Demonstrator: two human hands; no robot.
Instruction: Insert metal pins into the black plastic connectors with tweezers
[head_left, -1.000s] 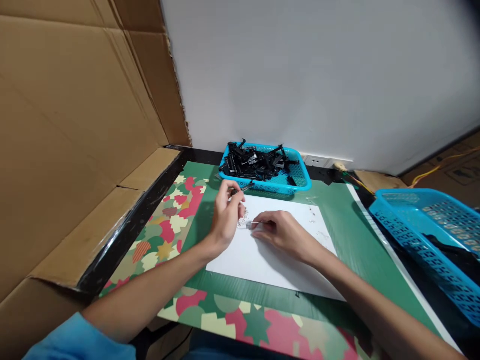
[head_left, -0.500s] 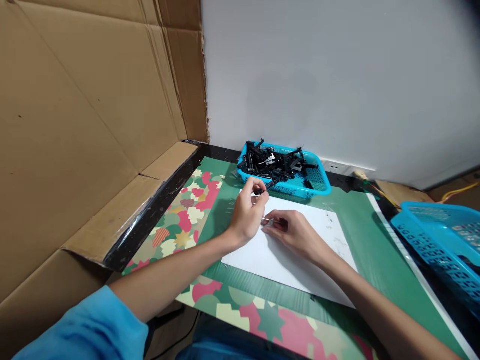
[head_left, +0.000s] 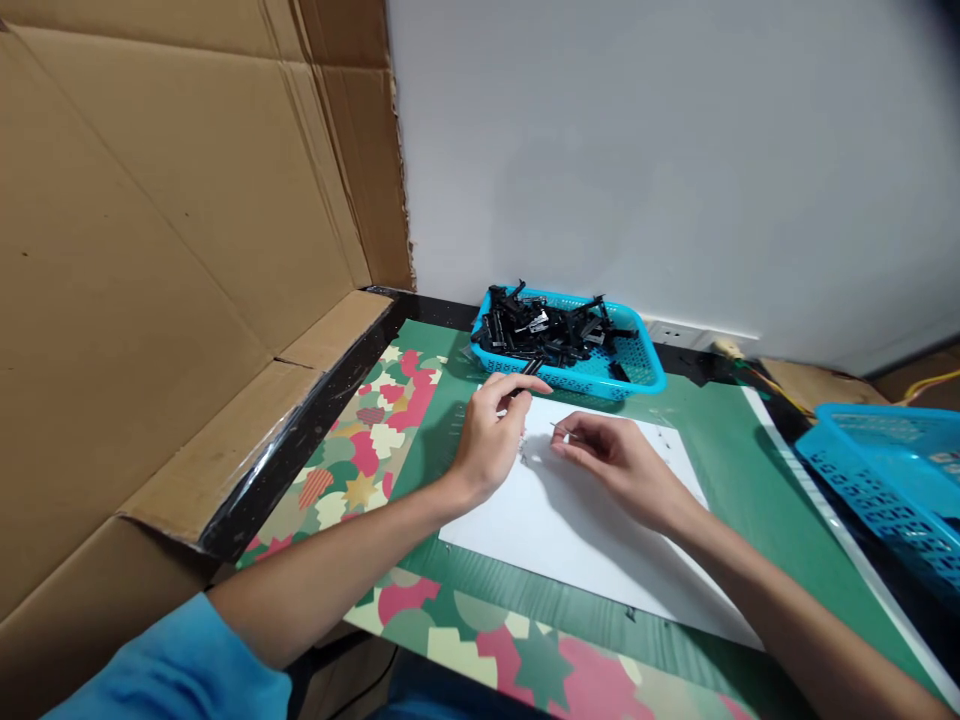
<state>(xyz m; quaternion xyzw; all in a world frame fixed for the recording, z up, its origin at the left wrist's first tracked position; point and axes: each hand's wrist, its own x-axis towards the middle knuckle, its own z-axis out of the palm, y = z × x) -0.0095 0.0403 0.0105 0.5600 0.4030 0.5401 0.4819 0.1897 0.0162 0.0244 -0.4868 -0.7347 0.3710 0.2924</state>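
My left hand (head_left: 491,430) is raised over the left part of a white sheet (head_left: 577,540), its fingers closed on a black part (head_left: 531,368) whose end sticks up past the fingertips. To its right, my right hand (head_left: 611,450) pinches a thin, pale metal piece (head_left: 561,430) above the sheet; most of that piece is hidden by the fingers. The two hands are apart. Just behind them stands a blue basket (head_left: 630,388) heaped with black plastic parts (head_left: 525,325). Small dark bits lie on the sheet.
Under the sheet lies a green mat (head_left: 720,430) with a patterned left and front edge. Cardboard panels (head_left: 165,200) rise at the left. A second blue basket (head_left: 870,500) stands at the right. A socket strip (head_left: 675,333) sits at the wall behind.
My right hand has drawn back to the right, away from my left hand. My left hand's fingers have shifted, and the black part now points up toward the basket.
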